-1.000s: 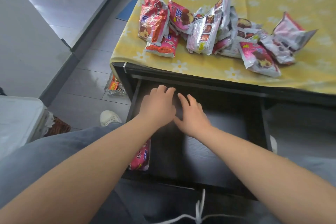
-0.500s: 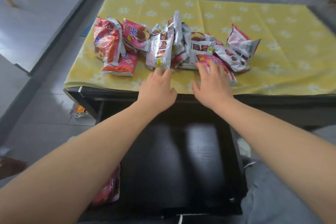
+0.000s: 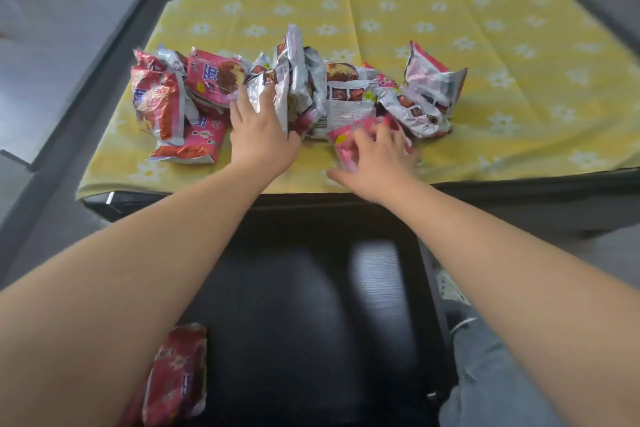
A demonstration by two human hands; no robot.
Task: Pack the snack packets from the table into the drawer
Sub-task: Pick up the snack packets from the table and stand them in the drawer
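My left hand [image 3: 263, 139] presses straight fingers against the silver packet [image 3: 268, 94]; my right hand [image 3: 379, 163] curls over the pink packet [image 3: 346, 146] near the counter [image 3: 519, 87] edge.

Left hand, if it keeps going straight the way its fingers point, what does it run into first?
The upright silver snack packet: the left hand seems to have its fingers against that packet's near face. Behind it in that line is more of the pile, though depth there is hard to judge.
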